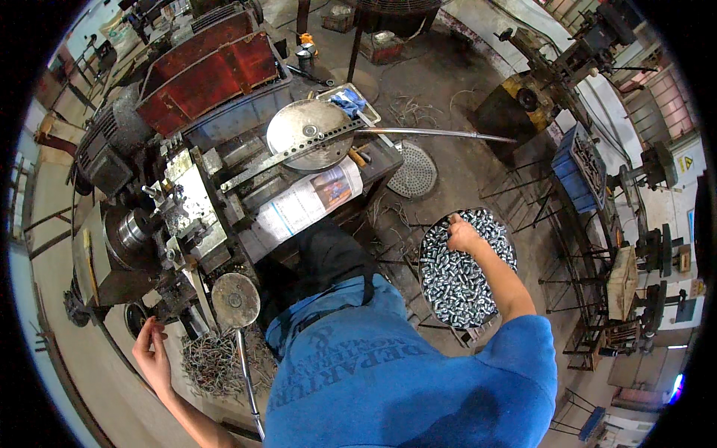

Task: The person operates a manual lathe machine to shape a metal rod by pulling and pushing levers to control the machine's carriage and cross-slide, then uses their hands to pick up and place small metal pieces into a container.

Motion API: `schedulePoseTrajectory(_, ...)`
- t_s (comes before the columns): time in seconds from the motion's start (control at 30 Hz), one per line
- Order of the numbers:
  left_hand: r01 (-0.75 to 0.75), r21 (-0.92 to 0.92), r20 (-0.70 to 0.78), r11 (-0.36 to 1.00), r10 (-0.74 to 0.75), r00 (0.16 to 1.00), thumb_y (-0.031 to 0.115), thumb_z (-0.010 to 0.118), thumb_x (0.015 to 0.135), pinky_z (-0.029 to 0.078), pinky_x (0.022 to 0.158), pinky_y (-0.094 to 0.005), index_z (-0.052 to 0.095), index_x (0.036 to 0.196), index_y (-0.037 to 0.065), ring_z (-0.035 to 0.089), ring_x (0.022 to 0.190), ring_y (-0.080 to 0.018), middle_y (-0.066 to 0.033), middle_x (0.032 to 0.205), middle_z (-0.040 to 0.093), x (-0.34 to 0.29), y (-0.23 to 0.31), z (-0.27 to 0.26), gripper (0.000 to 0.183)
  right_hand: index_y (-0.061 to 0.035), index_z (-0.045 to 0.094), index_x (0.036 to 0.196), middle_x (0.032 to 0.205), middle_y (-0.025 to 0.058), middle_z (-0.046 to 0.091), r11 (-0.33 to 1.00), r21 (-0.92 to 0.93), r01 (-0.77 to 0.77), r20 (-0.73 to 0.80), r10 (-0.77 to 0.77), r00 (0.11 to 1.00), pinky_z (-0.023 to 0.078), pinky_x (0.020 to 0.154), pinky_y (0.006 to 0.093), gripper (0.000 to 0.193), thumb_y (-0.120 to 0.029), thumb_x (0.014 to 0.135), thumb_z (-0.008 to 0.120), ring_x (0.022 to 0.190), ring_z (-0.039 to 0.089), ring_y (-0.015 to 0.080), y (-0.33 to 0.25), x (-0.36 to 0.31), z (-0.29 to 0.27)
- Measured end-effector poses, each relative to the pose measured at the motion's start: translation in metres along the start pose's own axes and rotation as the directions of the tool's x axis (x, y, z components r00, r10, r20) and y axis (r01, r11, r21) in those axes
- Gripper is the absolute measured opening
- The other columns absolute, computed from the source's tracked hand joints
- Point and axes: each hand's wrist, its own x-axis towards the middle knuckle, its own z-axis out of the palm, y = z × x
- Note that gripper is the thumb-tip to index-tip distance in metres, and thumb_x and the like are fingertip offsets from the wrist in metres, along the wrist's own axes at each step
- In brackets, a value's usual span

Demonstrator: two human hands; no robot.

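Pieces of shiny metal (pixel 463 295) lay under and around the right hand (pixel 464 237), heaped nearly across the whole tub (pixel 421 280). That hand had its fingers curled down at the heap; whether it pinched a piece could not be told. Well apart from it, the left hand (pixel 152 357) was raised with bent fingers beside a dark round pot (pixel 134 317), and it was unclear whether anything sat between its fingertips.

Judging by the heap, many pieces remained within the right hand's reach. How many had been worked could not be told, since finished and unfinished ones looked alike. Ahead of the left hand stood a machine (pixel 198 213) with a round metal chuck (pixel 133 230); no piece could be made out in it. Just beside the left hand, on the floor, a pile of small brownish metal bits (pixel 216 364) suggested that a fair amount had already been done.
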Motion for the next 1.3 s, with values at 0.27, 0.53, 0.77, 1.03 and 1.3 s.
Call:
schedulePoseTrajectory(0.27,-0.042,-0.249,0.092,0.968,0.066,0.994,0.002,0.053,0.088,0.050,0.067,-0.0263,0.063,0.104,-0.004,0.062,0.072,-0.0126,-0.0076,0.080,0.066,0.003,0.059,0.050,0.020,-0.0004,0.065,0.100,0.113,0.0165,0.050,0.763,0.484,0.429,-0.430,-0.220,0.876,0.045,0.090,0.0366,0.043,-0.010,0.058,0.063,0.103,0.054,0.0322,-0.132,-0.028,-0.122)
schedulePoseTrajectory(0.53,-0.133,-0.550,0.297,0.825,0.341,0.892,0.001,0.045,0.082,0.051,0.071,-0.0299,0.051,0.122,0.000,0.064,0.075,-0.0183,-0.0119,0.082,0.066,0.039,0.143,0.148,0.040,-0.0007,0.057,0.109,0.117,0.0227,0.047,0.194,0.225,0.955,-0.615,-0.732,0.293,0.045,0.088,0.0413,0.054,-0.009,0.056,0.064,0.103,0.052,0.0387,-0.330,-0.024,-0.213)
schedulePoseTrajectory(0.77,-0.230,-0.524,0.087,0.820,0.321,0.943,0.017,0.062,0.086,0.049,0.063,-0.0286,0.050,0.121,-0.002,0.060,0.067,-0.0127,-0.0077,0.077,0.065,0.037,0.135,0.141,0.041,0.0022,0.059,0.104,0.117,0.0199,0.047,0.130,0.038,0.991,-0.498,-0.857,0.131,0.044,0.091,0.0421,0.053,-0.008,0.053,0.065,0.107,0.050,0.0378,-0.389,-0.029,-0.243)
schedulePoseTrajectory(1.03,0.192,-0.905,0.271,0.380,0.166,0.948,0.017,0.061,0.087,0.049,0.079,-0.0266,0.049,0.127,0.000,0.063,0.085,-0.0135,-0.0095,0.100,0.065,0.038,0.118,0.124,0.045,-0.0051,0.063,0.104,0.118,0.0183,0.051,0.046,0.147,0.988,-0.562,-0.818,0.121,0.045,0.089,0.0413,0.051,-0.009,0.054,0.062,0.104,0.052,0.0363,-0.411,-0.020,-0.248)
schedulePoseTrajectory(1.3,0.178,-0.917,0.236,0.358,0.125,0.964,0.016,0.059,0.089,0.049,0.076,-0.0258,0.048,0.127,-0.001,0.065,0.084,-0.0132,-0.0082,0.093,0.066,0.046,0.106,0.125,0.043,-0.0026,0.063,0.095,0.107,0.0170,0.058,0.041,0.075,0.996,-0.593,-0.801,0.078,0.047,0.084,0.0427,0.042,-0.011,0.053,0.061,0.099,0.054,0.0356,-0.429,-0.017,-0.255)
